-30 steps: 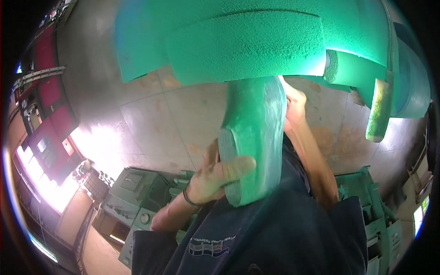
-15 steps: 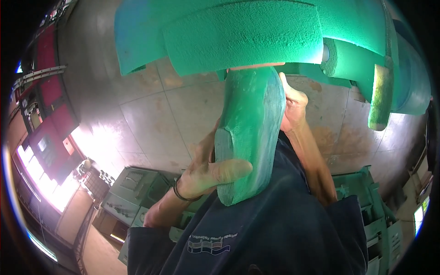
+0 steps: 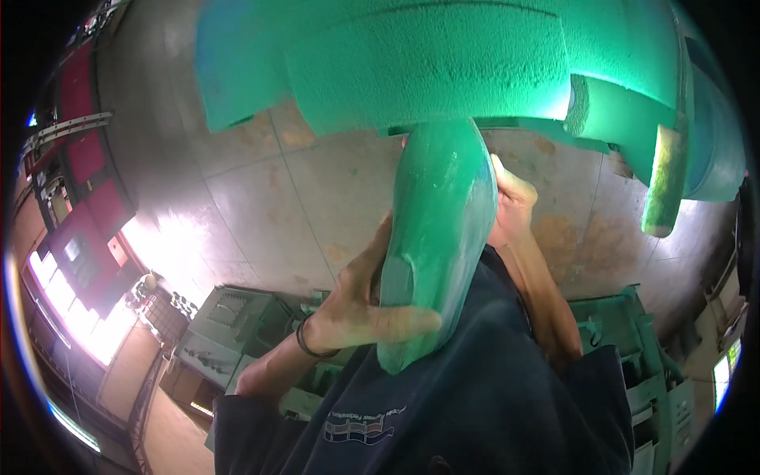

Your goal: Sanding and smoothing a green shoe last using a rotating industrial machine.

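A long foot-shaped piece [image 3: 437, 214], smooth and green-tinted with a stepped block at its near end, points away from me. Its narrow far end meets the lower edge of a big rough-surfaced curved green machine part [image 3: 427, 75]; whether they touch I cannot tell. My left hand [image 3: 360, 301] is closed round the near end, thumb laid across the top and the other fingers hidden beneath. On the right flank, my right hand [image 3: 511, 202] grips the piece from behind with its thumb up along the edge; most of its fingers are out of sight.
Beside the curved part, a green roller [image 3: 613, 111] and a hanging rod-like piece [image 3: 663, 182] stick out to the right. Behind is a tiled floor [image 3: 237, 198]. Green-grey cabinets [image 3: 226, 328] stand at the lower left, and more machinery [image 3: 633, 340] at the lower right.
Both hands have shifted slightly right and nearer to me with the foot-shaped piece, which has turned a little about its length. A pinkish strip at its far end is now mostly hidden.
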Demonstrator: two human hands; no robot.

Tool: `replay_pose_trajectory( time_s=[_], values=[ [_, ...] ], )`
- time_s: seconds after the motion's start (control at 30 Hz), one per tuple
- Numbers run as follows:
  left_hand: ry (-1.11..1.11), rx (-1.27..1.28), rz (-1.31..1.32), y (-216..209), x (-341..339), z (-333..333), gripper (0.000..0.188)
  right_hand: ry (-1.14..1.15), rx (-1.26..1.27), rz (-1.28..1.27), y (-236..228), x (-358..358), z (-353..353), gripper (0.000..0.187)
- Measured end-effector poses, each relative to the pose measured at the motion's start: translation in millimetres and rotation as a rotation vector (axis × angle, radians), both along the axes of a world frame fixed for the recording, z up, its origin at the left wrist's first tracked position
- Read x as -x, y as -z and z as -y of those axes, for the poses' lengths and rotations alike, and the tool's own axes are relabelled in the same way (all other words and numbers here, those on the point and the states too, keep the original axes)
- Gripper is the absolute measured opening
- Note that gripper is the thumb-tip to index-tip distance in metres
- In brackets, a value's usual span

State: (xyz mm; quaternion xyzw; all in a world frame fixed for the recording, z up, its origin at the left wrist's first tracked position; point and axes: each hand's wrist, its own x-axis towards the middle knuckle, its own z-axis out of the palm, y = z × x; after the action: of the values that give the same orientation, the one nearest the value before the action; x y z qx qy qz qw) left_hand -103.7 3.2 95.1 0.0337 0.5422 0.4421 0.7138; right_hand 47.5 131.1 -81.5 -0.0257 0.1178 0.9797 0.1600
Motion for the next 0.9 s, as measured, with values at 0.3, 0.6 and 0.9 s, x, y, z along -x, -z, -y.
replay_pose_trajectory(
  time_s=[0.3,0.6,0.9],
  values=[
    [-0.189,0.062,0.07,35,11,-13,0.108,0.021,-0.031,0.238,14,38,-23,0.042],
    [-0.03,-0.041,-0.03,14,15,-2,0.115,0.006,0.006,0.129,-4,19,-5,0.044],
    [0.174,-0.102,-0.066,-3,25,14,0.12,-0.008,0.032,0.156,-17,0,13,0.047]
  ],
)
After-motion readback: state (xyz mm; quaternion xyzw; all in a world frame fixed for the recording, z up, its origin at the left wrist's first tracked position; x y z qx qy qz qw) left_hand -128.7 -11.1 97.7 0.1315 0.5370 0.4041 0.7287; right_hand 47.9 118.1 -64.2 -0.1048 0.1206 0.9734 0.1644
